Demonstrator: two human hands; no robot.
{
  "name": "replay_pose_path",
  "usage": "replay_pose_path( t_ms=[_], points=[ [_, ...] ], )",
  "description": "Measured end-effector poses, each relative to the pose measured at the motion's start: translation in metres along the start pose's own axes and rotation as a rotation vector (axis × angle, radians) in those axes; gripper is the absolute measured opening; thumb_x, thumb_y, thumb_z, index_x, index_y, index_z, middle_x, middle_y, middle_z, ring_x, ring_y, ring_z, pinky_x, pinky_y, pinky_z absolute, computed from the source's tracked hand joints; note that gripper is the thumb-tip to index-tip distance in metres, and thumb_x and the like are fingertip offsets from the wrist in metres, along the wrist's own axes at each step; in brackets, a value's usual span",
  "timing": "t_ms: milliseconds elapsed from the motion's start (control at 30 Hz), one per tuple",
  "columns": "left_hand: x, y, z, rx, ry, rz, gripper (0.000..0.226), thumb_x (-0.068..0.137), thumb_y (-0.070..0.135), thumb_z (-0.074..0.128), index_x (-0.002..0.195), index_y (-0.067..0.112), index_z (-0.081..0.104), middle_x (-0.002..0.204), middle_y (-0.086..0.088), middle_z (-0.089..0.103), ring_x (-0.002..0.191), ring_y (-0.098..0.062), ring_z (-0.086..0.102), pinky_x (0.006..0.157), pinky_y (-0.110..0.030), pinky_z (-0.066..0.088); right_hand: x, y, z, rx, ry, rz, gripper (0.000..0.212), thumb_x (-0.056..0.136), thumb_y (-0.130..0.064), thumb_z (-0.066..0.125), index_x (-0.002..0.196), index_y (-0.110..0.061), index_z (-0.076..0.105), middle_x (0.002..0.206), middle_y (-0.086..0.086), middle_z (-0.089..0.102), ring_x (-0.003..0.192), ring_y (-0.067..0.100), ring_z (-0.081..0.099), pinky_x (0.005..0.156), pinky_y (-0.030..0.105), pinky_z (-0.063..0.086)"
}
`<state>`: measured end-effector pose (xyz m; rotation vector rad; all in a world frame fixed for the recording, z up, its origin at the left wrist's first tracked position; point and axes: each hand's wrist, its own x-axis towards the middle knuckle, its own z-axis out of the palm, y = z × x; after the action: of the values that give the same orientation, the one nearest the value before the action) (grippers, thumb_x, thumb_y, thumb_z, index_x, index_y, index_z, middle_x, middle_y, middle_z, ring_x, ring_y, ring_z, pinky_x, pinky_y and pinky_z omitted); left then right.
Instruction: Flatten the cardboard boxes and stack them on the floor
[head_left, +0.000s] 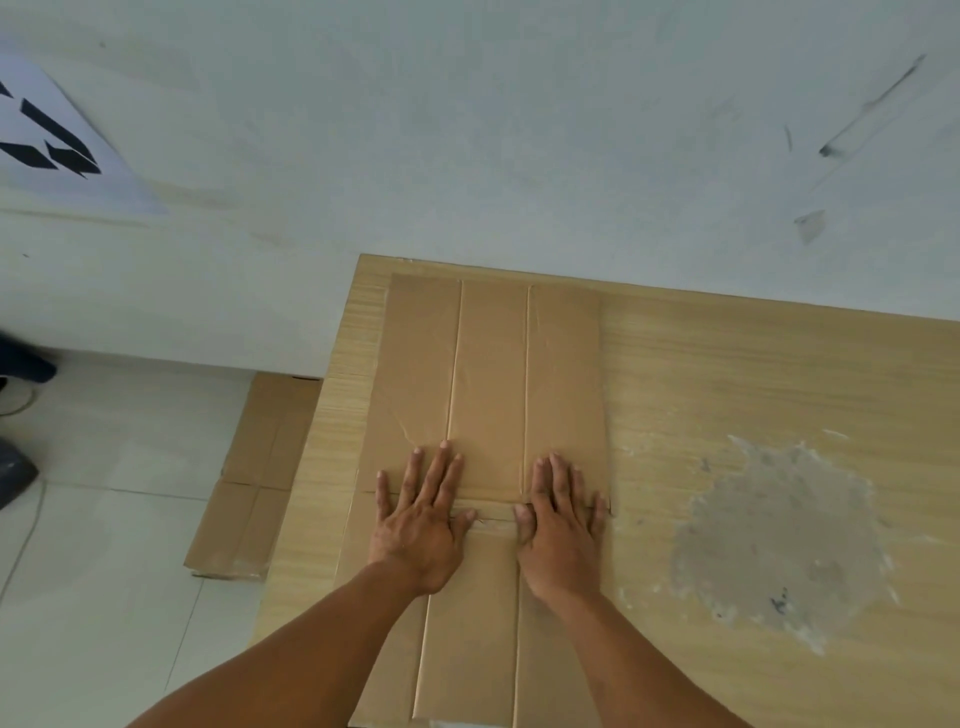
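A flattened brown cardboard box (488, 374) lies flat on the wooden table (727, 374), running from near the wall toward me, with tape strips along its length. My left hand (421, 519) and my right hand (563, 525) rest palm-down on it side by side, fingers spread, over a crosswise fold line. Neither hand grips anything. On the floor to the left of the table lies another flattened cardboard box (249, 483), partly hidden under the table's edge.
A white wall (467, 130) stands right behind the table. The tabletop has a large grey worn patch (779, 535) at the right. White floor tiles (104, 571) spread to the left, with dark objects (15, 467) at the far left edge and a printed sheet (57, 140) on the wall.
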<state>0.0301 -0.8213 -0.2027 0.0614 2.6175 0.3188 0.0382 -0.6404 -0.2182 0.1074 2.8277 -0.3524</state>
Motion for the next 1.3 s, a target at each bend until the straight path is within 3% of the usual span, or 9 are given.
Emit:
replay_pose_path(
  t_ms=[133, 267, 367, 467, 667, 833, 1000, 1133, 1300],
  points=[
    [-0.008, -0.009, -0.002, -0.100, 0.026, -0.141, 0.070, 0.095, 0.066, 0.022, 0.147, 0.049, -0.021, 0.154, 0.006, -0.041, 0.142, -0.018, -0.038, 0.115, -0.056, -0.020, 0.005, -0.002, -0.014, 0.156, -0.029, 0.097, 0.069, 0.094, -0.052, 0.038, 0.155, -0.035, 0.012, 0.156, -0.008, -0.025, 0.148, 0.016, -0.018, 0.120, 0.040, -0.010],
    [-0.017, -0.017, -0.006, -0.265, 0.084, -0.318, 0.085, 0.086, 0.074, 0.041, 0.152, 0.048, -0.007, 0.159, -0.006, -0.034, 0.148, -0.025, -0.026, 0.120, -0.055, -0.007, 0.002, 0.009, -0.034, 0.314, -0.027, 0.481, 0.128, 0.063, -0.077, 0.068, 0.156, -0.024, -0.002, 0.162, 0.006, -0.019, 0.149, 0.020, -0.017, 0.122, 0.043, -0.004],
    [-0.016, -0.012, -0.018, -0.353, 0.140, -0.438, 0.101, 0.073, 0.072, 0.065, 0.153, 0.045, 0.011, 0.163, -0.008, -0.018, 0.152, -0.028, -0.008, 0.116, -0.057, 0.016, 0.004, 0.010, -0.047, 0.246, -0.057, 0.526, 0.138, 0.055, -0.081, 0.069, 0.156, -0.020, -0.003, 0.162, 0.011, -0.006, 0.149, 0.029, -0.004, 0.119, 0.049, 0.011],
    [-0.014, -0.011, -0.032, -0.389, 0.154, -0.495, 0.102, 0.065, 0.064, 0.079, 0.149, 0.044, 0.026, 0.162, -0.006, -0.001, 0.150, -0.029, 0.007, 0.106, -0.065, 0.029, 0.007, 0.000, -0.054, 0.241, -0.066, 0.535, 0.132, 0.053, -0.075, 0.076, 0.152, -0.023, 0.006, 0.147, 0.010, 0.014, 0.134, 0.033, 0.021, 0.102, 0.052, 0.035],
    [-0.010, -0.025, -0.052, -0.465, 0.170, -0.621, 0.116, 0.061, 0.047, 0.089, 0.150, 0.022, 0.020, 0.142, -0.014, 0.032, 0.128, -0.034, 0.041, 0.095, -0.052, 0.048, 0.007, 0.011, -0.059, 0.383, -0.038, 0.584, 0.116, 0.051, -0.060, 0.087, 0.139, -0.011, 0.030, 0.135, 0.016, 0.032, 0.124, 0.038, 0.039, 0.099, 0.049, 0.043],
    [-0.013, -0.037, -0.058, -0.673, 0.106, -0.564, 0.062, 0.084, 0.034, 0.074, 0.133, 0.012, 0.043, 0.123, -0.013, 0.058, 0.106, -0.031, 0.059, 0.087, -0.040, 0.054, 0.007, 0.021, -0.058, 0.470, -0.075, 0.516, 0.085, 0.076, -0.045, 0.077, 0.138, -0.007, 0.032, 0.137, 0.016, 0.041, 0.127, 0.036, 0.043, 0.102, 0.049, 0.042],
    [-0.024, -0.048, -0.056, -0.806, 0.118, -0.531, 0.041, 0.097, 0.024, 0.055, 0.135, 0.017, 0.042, 0.109, -0.003, 0.057, 0.098, -0.026, 0.057, 0.086, -0.041, 0.052, -0.002, 0.017, -0.057, 0.579, -0.023, 0.425, 0.054, 0.096, -0.025, 0.048, 0.142, -0.007, 0.025, 0.139, 0.018, 0.048, 0.116, 0.037, 0.056, 0.093, 0.044, 0.048],
    [-0.038, -0.064, -0.055, -0.822, 0.175, -0.566, 0.040, 0.094, 0.021, 0.059, 0.132, 0.017, 0.046, 0.096, 0.002, 0.058, 0.091, -0.024, 0.060, 0.079, -0.038, 0.055, -0.020, 0.001, -0.061, 0.578, 0.056, 0.277, 0.067, 0.097, -0.008, 0.040, 0.156, -0.021, 0.011, 0.150, 0.009, 0.041, 0.120, 0.030, 0.056, 0.092, 0.034, 0.047],
    [-0.060, -0.102, -0.066, -0.777, 0.220, -0.573, 0.045, 0.094, 0.020, 0.060, 0.136, 0.014, 0.045, 0.095, -0.002, 0.057, 0.079, -0.019, 0.057, 0.057, -0.028, 0.045, -0.039, -0.043, -0.057, 0.571, 0.141, 0.210, 0.046, 0.094, -0.007, 0.052, 0.140, -0.016, 0.047, 0.138, 0.008, 0.049, 0.107, 0.026, 0.060, 0.087, 0.028, 0.044]
  ],
)
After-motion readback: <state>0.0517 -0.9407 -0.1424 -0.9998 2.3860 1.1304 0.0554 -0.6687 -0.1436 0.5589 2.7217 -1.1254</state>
